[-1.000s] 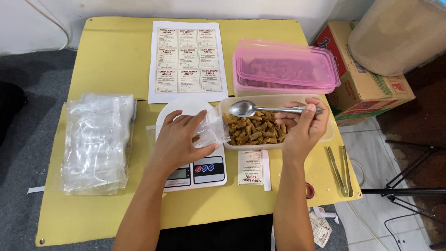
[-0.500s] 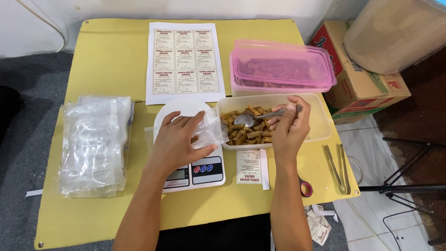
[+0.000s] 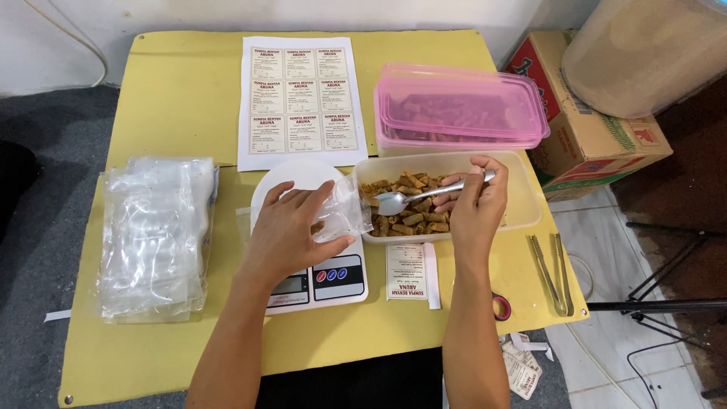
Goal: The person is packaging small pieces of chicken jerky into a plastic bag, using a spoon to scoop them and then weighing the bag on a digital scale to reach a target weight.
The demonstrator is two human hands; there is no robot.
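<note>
Gripping clear pouch (image 3: 342,214) in left hand (image 3: 291,231), spoon (image 3: 424,196) in right hand (image 3: 477,208), beside white label sheet (image 3: 301,101).

We see 2 bare forearms coming up from the bottom edge, w/ no sleeves, cuffs or gloves on either. Left hand (image 3: 291,227) & right hand (image 3: 475,206) are both uncovered: no rings, no watch, no bracelet or strap at the wrists that we can make out. Nails look short & plain, though they're too small for us to tell more.
</note>
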